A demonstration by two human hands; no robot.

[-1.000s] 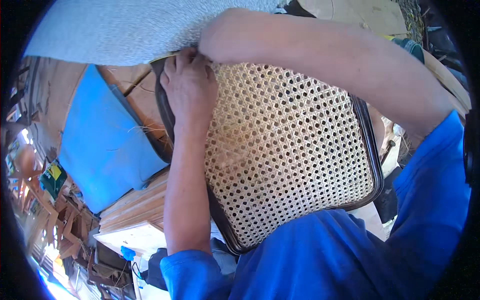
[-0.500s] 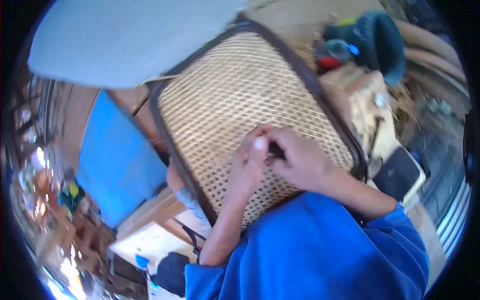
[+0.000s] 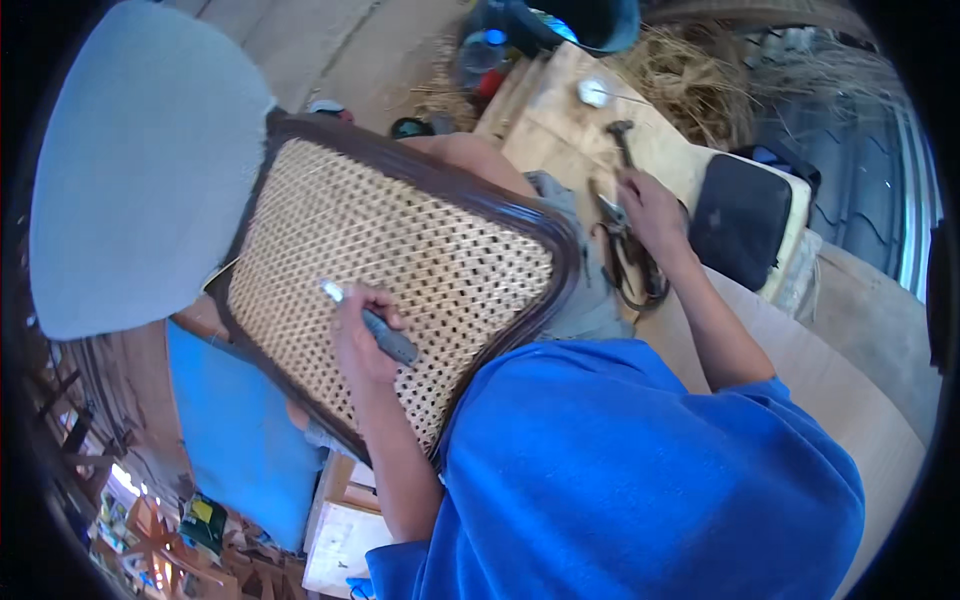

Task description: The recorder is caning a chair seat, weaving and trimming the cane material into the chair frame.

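Observation:
A woven cane panel in a dark brown wooden frame [image 3: 400, 240] lies tilted over my lap. Above its weave, my left hand [image 3: 362, 335] is closed round a small tool with a dark grey handle [image 3: 390, 340] and a shiny metal tip; its exact kind is unclear. Off the panel to the right, my right hand [image 3: 655, 212] has its fingers closed at the lower end of the hammer's handle. That hammer [image 3: 622, 132] has a dark head and lies on a pale wooden board [image 3: 570, 115]. Beside the same hand are pliers or cutters [image 3: 615, 215] with dark handles.
A pale grey-blue padded panel [image 3: 150, 170] adjoins the frame's left side. Below it is a blue sheet [image 3: 240, 430]. A black flat pad [image 3: 742, 220] lies right of my right hand. Beyond are dry fibre strands [image 3: 690, 80], a dark bucket [image 3: 600, 25] and a clear bottle [image 3: 482, 55].
My hands were together over the weave; now they are apart. My right hand has moved right to the hammer, while my left holds the grey-handled tool. The view has turned rightward.

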